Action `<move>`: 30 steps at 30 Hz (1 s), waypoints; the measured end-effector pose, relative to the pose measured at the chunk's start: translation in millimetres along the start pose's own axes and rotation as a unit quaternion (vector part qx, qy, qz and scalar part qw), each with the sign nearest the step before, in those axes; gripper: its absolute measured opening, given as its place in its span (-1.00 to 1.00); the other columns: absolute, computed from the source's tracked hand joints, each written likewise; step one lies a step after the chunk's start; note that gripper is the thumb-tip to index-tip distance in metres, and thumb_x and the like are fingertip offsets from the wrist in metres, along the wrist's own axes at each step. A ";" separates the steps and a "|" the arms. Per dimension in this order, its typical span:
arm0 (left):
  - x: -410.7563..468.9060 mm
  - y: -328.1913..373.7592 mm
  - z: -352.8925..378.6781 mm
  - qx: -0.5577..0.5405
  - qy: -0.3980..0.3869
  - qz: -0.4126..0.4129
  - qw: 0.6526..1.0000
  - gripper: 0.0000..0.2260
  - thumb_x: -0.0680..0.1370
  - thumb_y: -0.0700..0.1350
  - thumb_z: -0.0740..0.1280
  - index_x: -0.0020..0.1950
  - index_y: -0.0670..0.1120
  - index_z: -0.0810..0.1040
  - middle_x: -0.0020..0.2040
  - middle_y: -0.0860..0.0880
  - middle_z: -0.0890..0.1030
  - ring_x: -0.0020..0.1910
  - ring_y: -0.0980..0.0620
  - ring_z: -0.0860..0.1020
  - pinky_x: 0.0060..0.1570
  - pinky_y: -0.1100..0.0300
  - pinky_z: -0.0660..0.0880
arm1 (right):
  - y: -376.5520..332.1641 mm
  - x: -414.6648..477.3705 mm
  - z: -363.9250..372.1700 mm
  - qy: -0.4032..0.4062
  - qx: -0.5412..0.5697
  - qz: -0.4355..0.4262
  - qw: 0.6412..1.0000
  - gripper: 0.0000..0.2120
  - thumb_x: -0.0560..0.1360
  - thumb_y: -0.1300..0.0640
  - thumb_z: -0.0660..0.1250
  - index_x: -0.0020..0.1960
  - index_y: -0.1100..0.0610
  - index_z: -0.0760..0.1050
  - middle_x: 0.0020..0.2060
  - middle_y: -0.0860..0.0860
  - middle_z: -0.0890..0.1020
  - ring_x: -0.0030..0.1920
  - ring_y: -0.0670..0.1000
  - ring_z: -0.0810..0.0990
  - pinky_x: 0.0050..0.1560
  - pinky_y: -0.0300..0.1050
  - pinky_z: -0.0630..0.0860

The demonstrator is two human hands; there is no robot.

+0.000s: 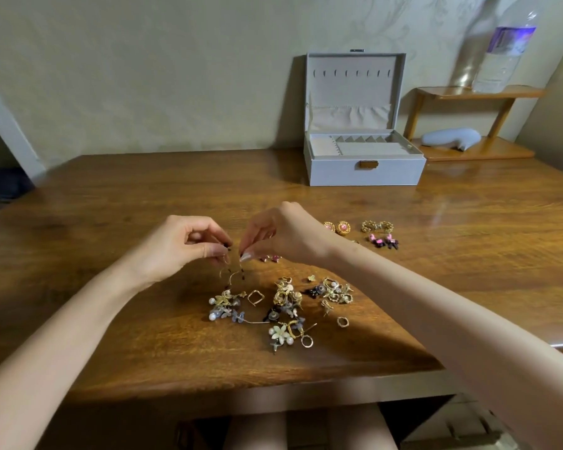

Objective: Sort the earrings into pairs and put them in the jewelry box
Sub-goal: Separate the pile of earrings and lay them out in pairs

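Clamped on the thin hooks of two dangle earrings (232, 275): fingers (221, 252) of left hand (186, 243) and of right hand (285, 237), just above the surface (111, 196). Very light, wiry, easily bent or tangled; better taken at the hook, not the beads. Unsorted heap (285, 303) just below, open jewelry box (364, 175) well behind.

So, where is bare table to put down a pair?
Free: the wide strip of table behind the left hand and right hand, up to the jewelry box; also all the wood left of the left hand. Crowded: the unsorted pile nearer than the hands, and the sorted pairs beside the right hand.
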State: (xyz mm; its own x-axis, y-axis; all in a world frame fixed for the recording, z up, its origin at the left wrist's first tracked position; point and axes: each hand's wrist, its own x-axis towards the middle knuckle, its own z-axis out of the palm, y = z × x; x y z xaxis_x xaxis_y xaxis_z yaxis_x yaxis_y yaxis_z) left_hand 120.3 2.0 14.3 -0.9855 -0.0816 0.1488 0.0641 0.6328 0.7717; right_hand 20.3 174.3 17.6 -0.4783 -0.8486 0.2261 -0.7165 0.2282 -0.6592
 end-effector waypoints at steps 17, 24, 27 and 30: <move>30.5 -25.0 20.5 0.157 0.038 -0.033 0.986 -0.93 0.44 -0.11 0.43 -0.13 0.05 0.60 -0.12 0.09 0.62 -0.05 0.09 0.55 0.00 0.15 0.46 | 18.6 31.4 8.8 -0.015 -0.115 0.024 0.993 -0.91 0.35 0.25 0.48 -0.13 0.15 0.67 -0.21 0.00 0.68 -0.18 -0.07 0.61 -0.04 -0.08 0.58; 27.1 -24.7 22.5 0.177 0.057 -0.013 0.983 -0.81 0.43 -0.10 0.43 0.02 -0.01 0.56 -0.02 0.05 0.58 -0.06 0.15 0.52 -0.10 0.29 0.43 | 20.3 27.1 8.4 -0.002 -0.138 0.006 0.990 -0.87 0.37 0.24 0.46 -0.10 0.10 0.67 -0.16 0.00 0.69 -0.15 -0.08 0.60 -0.05 -0.04 0.58; 20.0 -16.5 24.2 0.188 0.085 0.020 0.978 -0.77 0.42 -0.11 0.43 0.06 -0.04 0.54 -0.02 0.09 0.53 -0.08 0.18 0.50 -0.12 0.39 0.40 | 18.1 14.3 0.1 0.017 -0.133 -0.014 0.991 -0.87 0.39 0.25 0.44 -0.09 0.11 0.66 -0.16 -0.01 0.69 -0.18 -0.12 0.57 -0.09 -0.13 0.57; 9.3 -4.5 26.1 0.185 0.073 0.052 0.979 -0.81 0.42 -0.10 0.43 0.01 -0.03 0.55 -0.06 0.13 0.52 -0.10 0.23 0.49 -0.17 0.44 0.40 | 15.3 -3.6 -10.1 0.023 -0.126 -0.026 0.991 -0.89 0.40 0.26 0.43 -0.09 0.13 0.66 -0.17 -0.01 0.68 -0.23 -0.17 0.55 -0.17 -0.35 0.50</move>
State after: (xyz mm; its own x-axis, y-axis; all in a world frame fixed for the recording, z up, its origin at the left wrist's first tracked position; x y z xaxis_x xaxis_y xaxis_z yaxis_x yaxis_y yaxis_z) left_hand 106.7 18.5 -4.0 -0.9419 -0.0949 0.3221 0.0740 0.8771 0.4747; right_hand 5.9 185.6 14.0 -0.4559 -0.8410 0.2912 -0.8418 0.3013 -0.4478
